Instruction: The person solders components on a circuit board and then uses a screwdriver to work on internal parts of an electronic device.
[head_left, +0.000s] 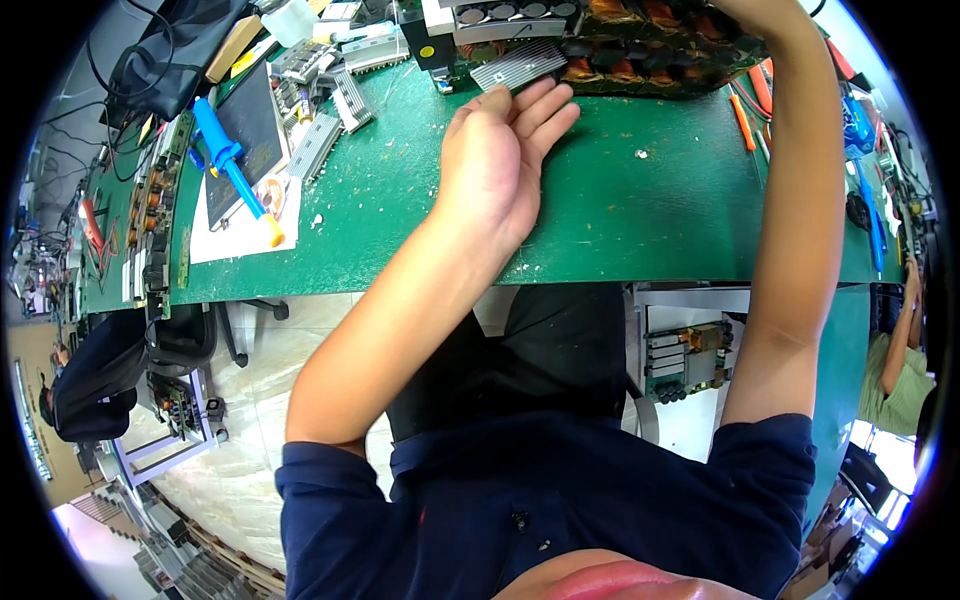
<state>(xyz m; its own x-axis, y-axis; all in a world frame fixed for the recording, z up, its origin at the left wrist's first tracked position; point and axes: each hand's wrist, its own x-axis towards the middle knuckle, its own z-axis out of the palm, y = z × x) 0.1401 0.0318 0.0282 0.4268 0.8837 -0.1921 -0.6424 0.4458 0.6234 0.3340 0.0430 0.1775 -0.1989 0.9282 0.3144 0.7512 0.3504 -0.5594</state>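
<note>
Palm up, my left hand reaches to the near edge of a large circuit-board assembly with copper coils. Its thumb lies against a grey ribbed heat sink, which sits at a slant by the assembly; the other visible fingers are loosely extended beside it. Whether a finger is underneath is hidden. My right hand is at the top edge by the assembly's far right corner, and its fingers are out of the picture. Small round fans in a row belong to the assembly's left part.
On the green table, a blue tool with an orange tip lies on white paper at left. Several loose heat sinks are near it. Orange-handled screwdrivers lie at right. Another person is at far right.
</note>
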